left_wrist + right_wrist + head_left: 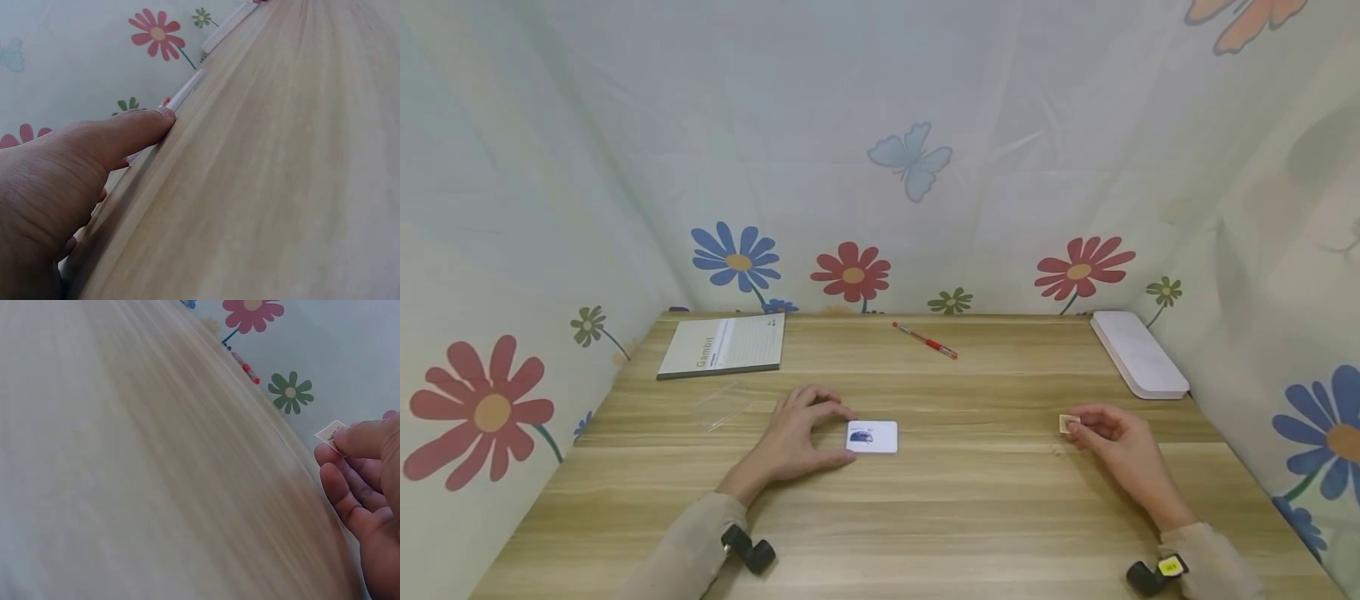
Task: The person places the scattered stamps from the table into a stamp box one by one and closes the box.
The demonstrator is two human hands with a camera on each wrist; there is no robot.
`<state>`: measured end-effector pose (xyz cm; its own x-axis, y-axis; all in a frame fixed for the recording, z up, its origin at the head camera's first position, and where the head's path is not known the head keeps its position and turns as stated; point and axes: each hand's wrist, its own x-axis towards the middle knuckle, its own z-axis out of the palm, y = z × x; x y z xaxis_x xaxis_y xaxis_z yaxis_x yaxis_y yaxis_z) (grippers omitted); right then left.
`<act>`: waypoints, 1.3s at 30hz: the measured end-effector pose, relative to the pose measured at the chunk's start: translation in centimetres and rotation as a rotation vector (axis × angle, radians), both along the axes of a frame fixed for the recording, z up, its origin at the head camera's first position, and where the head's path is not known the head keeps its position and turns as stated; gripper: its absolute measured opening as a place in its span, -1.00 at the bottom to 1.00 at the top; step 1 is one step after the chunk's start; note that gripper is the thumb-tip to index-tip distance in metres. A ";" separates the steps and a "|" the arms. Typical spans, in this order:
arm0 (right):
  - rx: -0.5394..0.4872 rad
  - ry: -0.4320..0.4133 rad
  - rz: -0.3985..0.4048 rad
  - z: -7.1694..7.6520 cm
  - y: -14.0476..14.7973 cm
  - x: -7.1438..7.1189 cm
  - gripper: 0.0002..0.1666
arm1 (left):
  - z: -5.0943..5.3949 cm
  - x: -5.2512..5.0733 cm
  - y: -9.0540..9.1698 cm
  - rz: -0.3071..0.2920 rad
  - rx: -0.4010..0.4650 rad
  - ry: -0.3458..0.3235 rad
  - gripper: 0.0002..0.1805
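Note:
In the head view my left hand (797, 437) lies on the wooden table, thumb and forefinger pinching the left end of a white card (883, 437) with rounded corners. A dark blue picture is printed on that card's left half. Seen edge-on in the left wrist view, the card (189, 87) is a thin pale strip beyond the thumb. Well to the right, my right hand (1120, 446) holds a small stamp-like square (1065, 423) between thumb and forefinger. The right wrist view shows the square (329, 432) with a pale border; the thumb partly covers its print.
Left of my left hand lies a clear plastic sleeve (722, 406). A Gambit notebook (748, 342) is at the back left, a red pen (925, 340) at the back middle, a long white case (1138, 354) at the back right. Flowered curtains (925, 233) border the table.

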<state>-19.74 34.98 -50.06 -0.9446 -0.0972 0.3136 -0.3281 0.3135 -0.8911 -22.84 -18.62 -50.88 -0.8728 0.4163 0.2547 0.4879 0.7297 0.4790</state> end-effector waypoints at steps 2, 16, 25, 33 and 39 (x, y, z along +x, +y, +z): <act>-0.005 -0.006 0.008 0.0 0.0 0.0 -0.73 | 0.0 0.0 0.0 -0.001 0.001 -0.002 -0.39; 0.106 0.012 -0.068 1.3 -1.5 -0.3 -0.74 | 0.3 0.0 0.0 -0.003 0.010 0.004 -0.38; 0.117 -0.001 -0.027 2.4 -3.2 -1.1 -0.71 | 0.2 0.1 -0.1 -0.004 0.004 -0.007 -0.36; 0.061 -0.025 0.024 3.4 -5.1 -2.7 -0.69 | 0.2 0.1 0.0 0.000 0.005 -0.009 -0.37; 0.056 0.006 0.047 4.0 -6.8 -3.8 -0.71 | 0.1 0.1 0.0 0.001 0.007 -0.012 -0.37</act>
